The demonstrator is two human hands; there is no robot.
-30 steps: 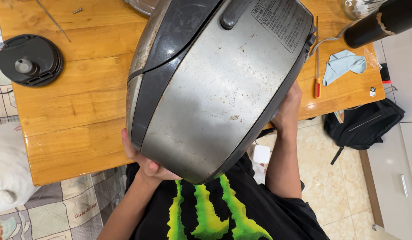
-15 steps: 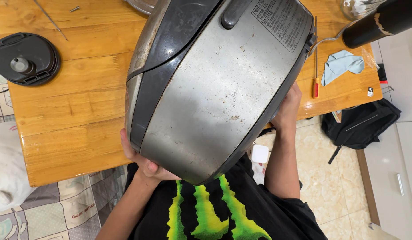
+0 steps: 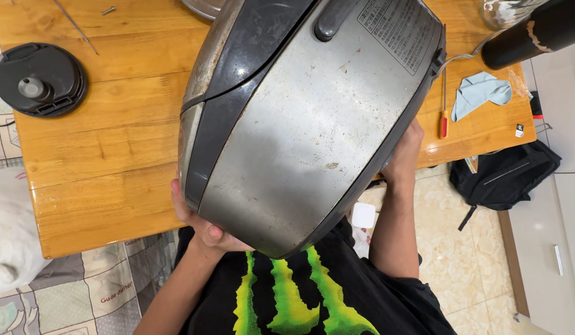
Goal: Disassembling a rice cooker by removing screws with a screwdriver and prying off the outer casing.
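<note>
Big grey rice cooker (image 3: 312, 118) is up off the table (image 3: 107, 167), tipped over w/ its scuffed metal side toward the camera, lid seam to the left, held close in front of the person's chest; so lifting & turning look done, setting it back down or working on it looks left, as far as I can judge. Left hand (image 3: 197, 223) cups the lower edge from underneath, fingers (image 3: 210, 234) curled tight against the shell, gripping it. Right hand (image 3: 405, 152) is pressed to the far side, fingers mostly hidden behind the body, but it's clearly bracing/holding the cooker too. Table is orange-brown wood, glossy, sitting beyond both sets of fingers. Well left of the left fingers: round black inner lid part (image 3: 39, 79). Right of the right fingers: a black bag (image 3: 504, 177) on the pale tiled floor (image 3: 436, 248), a black cylinder (image 3: 535, 31) near the table corner, a crumpled light-blue cloth (image 3: 480, 93), a thin red-handled screwdriver (image 3: 444, 102). Far left, below the table edge: patterned bedding (image 3: 58, 298). Tiny screw (image 3: 107, 10) near the table's far edge
</note>
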